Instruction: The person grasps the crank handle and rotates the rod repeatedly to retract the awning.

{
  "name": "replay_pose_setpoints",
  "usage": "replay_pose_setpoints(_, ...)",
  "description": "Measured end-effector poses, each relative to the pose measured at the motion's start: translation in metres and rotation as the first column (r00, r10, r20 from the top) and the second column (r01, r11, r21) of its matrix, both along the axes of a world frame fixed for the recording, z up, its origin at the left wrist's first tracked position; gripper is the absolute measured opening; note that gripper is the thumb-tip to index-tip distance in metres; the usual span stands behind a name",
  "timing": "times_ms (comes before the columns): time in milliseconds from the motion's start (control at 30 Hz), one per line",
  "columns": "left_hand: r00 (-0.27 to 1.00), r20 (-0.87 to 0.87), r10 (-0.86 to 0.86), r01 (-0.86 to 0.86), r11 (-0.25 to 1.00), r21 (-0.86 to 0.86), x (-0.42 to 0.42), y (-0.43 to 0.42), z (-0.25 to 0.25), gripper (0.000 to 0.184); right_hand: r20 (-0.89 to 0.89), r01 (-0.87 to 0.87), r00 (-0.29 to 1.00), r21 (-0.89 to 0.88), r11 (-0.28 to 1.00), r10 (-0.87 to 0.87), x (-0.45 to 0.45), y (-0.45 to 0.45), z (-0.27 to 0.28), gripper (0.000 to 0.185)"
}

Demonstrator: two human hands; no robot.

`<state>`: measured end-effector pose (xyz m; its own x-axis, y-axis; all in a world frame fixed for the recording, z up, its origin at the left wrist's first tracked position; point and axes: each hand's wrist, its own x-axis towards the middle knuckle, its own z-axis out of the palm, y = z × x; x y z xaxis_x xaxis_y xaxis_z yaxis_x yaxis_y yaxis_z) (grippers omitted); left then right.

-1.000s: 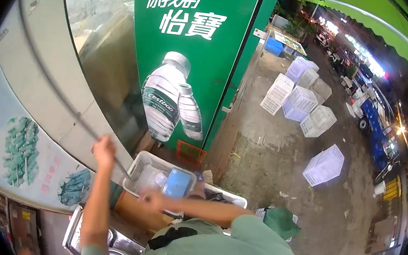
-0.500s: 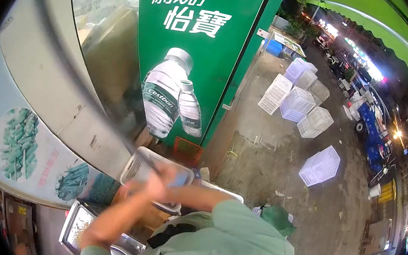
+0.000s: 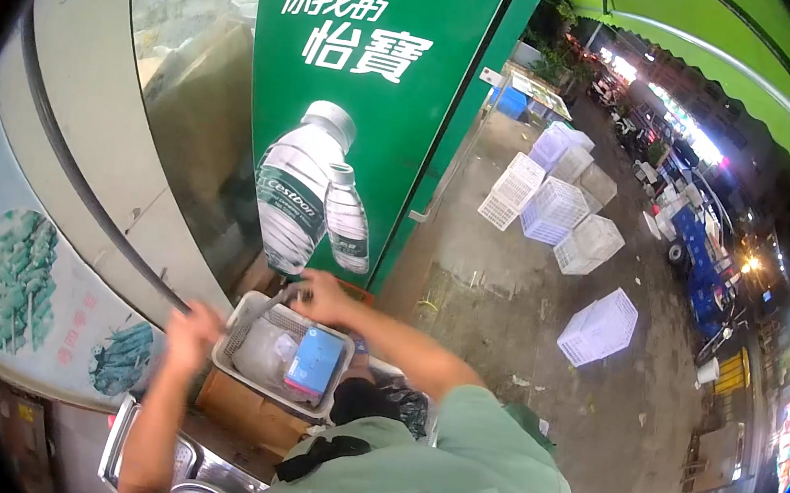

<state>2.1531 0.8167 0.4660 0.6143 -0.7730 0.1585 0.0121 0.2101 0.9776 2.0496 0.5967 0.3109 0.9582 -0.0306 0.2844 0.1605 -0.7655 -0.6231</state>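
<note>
Upper left to centre: dark pole [image 3: 96,205], probably light; stiff or springy, lens curvature leaves unclear. My left hand [image 3: 193,333] wraps it lower-left; my right hand [image 3: 320,296] grips its end, centre frame. Spaced holds should steady it.

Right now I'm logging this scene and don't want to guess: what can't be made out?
All in the head view:
Long dark piece: upper end cut off by the picture's edge.
Whether it joins the grey piece in the right hand: hidden by the left hand, itself blurred.
Plastic bag: any contents obscured by its cloudy film.
Blue box: small print too tiny.
Street signs: lettering lost in glare.
</note>
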Motion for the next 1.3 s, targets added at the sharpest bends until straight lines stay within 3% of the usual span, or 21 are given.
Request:
replay_pose_setpoints(67,0.986,-0.136,0.092,-0.089,0.996,0.028,0.081,-0.004,-0.015,0.025,0.046,-0.135,0.991,0.303,0.943,0.127,-0.032,0.021,-0.022,0.033)
replay_pose_setpoints(133,0.857,0.292,0.425,-0.511,0.777,0.369,0.025,-0.081,0.009,0.029,-0.049,-0.09,0.993,0.289,0.953,0.108,-0.033,0.009,-0.003,0.031)
replay_pose_setpoints(333,0.972,-0.233,0.043,-0.01,0.99,0.142,-0.062,0.011,0.003,0.01,-0.492,0.14,0.87,0.205,0.969,-0.022,-0.017,-0.01,0.065,0.022)
replay_pose_setpoints(367,0.998,-0.055,-0.023,0.017,0.995,-0.102,0.013,0.021,-0.025,0.02,-0.334,0.099,0.942,0.216,0.971,-0.022,-0.022,-0.009,0.036,0.027)
replay_pose_setpoints(433,0.977,-0.156,0.148,-0.155,0.987,-0.033,0.046,-0.013,-0.007,0.029,-0.237,0.033,0.969,0.412,0.911,0.072,-0.041,0.042,0.015,0.042)
replay_pose_setpoints(500,0.81,0.258,0.526,-0.586,0.713,0.386,0.046,-0.062,-0.031,0.026,-0.287,0.05,0.944,0.611,0.79,0.163,-0.047,0.093,0.019,0.052)
replay_pose_setpoints(533,0.826,0.51,0.24,-0.376,0.908,0.183,-0.028,-0.094,-0.013,0.028,-0.23,-0.046,0.956,0.5,0.865,0.184,-0.033,0.075,0.008,0.053)
replay_pose_setpoints(567,0.828,0.51,0.234,-0.38,0.902,0.202,-0.035,-0.069,-0.018,0.028,-0.182,-0.144,0.956,0.396,0.907,0.231,-0.02,0.067,-0.009,0.054)
replay_pose_setpoints(600,0.922,0.332,0.198,-0.273,0.942,0.197,-0.042,-0.043,-0.022,0.023,-0.135,-0.24,0.95,0.269,0.933,0.283,-0.001,0.052,-0.013,0.055)
replay_pose_setpoints(700,0.97,-0.242,-0.034,0.037,0.999,0.008,-0.061,0.004,-0.022,0.016,-0.74,-0.001,0.655,0.203,0.979,0.154,0.009,-0.023,0.03,0.042)
replay_pose_setpoints(733,0.98,-0.199,-0.014,-0.02,0.986,-0.168,-0.013,0.011,-0.01,0.027,-0.689,0.062,0.702,0.315,0.947,0.183,-0.003,-0.022,0.026,0.037)
replay_pose_setpoints(800,0.946,-0.293,0.138,-0.188,0.971,-0.147,0.032,0.003,0.006,0.032,-0.562,0.158,0.796,0.549,0.821,0.223,-0.029,0.004,-0.018,0.027)
replay_pose_setpoints(867,0.899,-0.03,0.436,-0.432,0.897,0.092,0.055,-0.042,-0.015,0.035,-0.395,-0.196,0.848,0.385,0.902,0.353,-0.05,0.103,0.006,0.028)
replay_pose_setpoints(900,0.89,0.372,0.263,-0.354,0.913,0.201,0.023,-0.074,-0.024,0.032,-0.362,-0.37,0.777,0.401,0.838,0.516,-0.044,0.127,0.019,0.027)
replay_pose_setpoints(1033,0.842,0.534,-0.074,0.042,0.996,0.073,-0.071,-0.014,-0.005,0.02,-0.404,-0.321,0.734,0.502,0.803,0.546,-0.003,0.042,0.043,0.023)
replay_pose_setpoints(1067,0.989,0.144,-0.045,0.03,0.994,0.106,-0.061,0.0,-0.01,0.016,-0.461,-0.196,0.755,0.519,0.832,0.466,0.0,0.005,0.038,0.022)
replay_pose_setpoints(1100,0.957,-0.281,0.077,-0.053,0.994,0.095,-0.051,0.013,-0.014,0.014,-0.465,-0.094,0.792,0.547,0.832,0.395,-0.002,-0.025,0.034,0.02)
replay_pose_setpoints(1133,0.978,-0.21,-0.021,-0.026,0.975,-0.221,0.004,0.022,-0.023,0.024,-0.445,-0.027,0.829,0.573,0.819,0.339,-0.009,-0.029,0.025,0.019)
replay_pose_setpoints(1200,0.918,-0.347,0.191,-0.266,0.947,-0.182,0.04,0.015,-0.005,0.033,-0.359,-0.002,0.895,0.588,0.809,0.263,-0.028,0.025,-0.011,0.017)
replay_pose_setpoints(1267,0.902,-0.119,0.415,-0.418,0.908,-0.001,0.056,-0.03,-0.017,0.032,-0.281,-0.294,0.822,0.535,0.792,0.496,-0.04,0.109,0.026,0.019)
replay_pose_setpoints(1300,0.941,0.165,0.294,-0.327,0.918,0.225,0.01,-0.057,-0.005,0.029,-0.292,-0.456,0.702,0.516,0.725,0.65,-0.032,0.14,0.039,0.022)
